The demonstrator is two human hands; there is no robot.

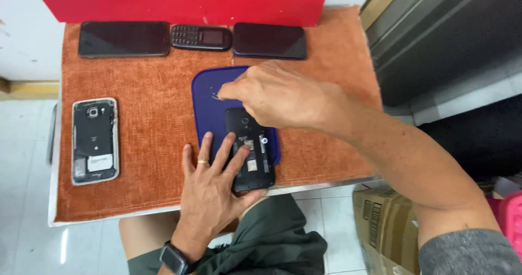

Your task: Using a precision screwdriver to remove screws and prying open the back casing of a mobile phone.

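From the head camera, the left hand (209,185) lies flat with fingers spread on an opened black phone (251,158), pressing it down; a ring sits on one finger and a dark watch (175,258) on the wrist. The phone lies back-up with its cover off, inner parts showing, on the near end of a blue mat (209,98), its lower end reaching past the mat's edge toward the worktop's front. The right hand (272,95) hovers over the mat just above the phone's top, its fingertips drawn together as if pinching something tiny; what they hold is too small to tell. The mat rests on an orange cloth (152,79) that covers the worktop (51,199).

At the left of the cloth, well apart from the hands, lies a silver-framed phone (95,141), also opened. Along the far edge sit three more in a row: a dark smartphone (124,38), a small keypad phone (201,37) and another dark smartphone (269,40). A red board (179,0) stands behind them. A cardboard box (386,229) sits on the floor at right.
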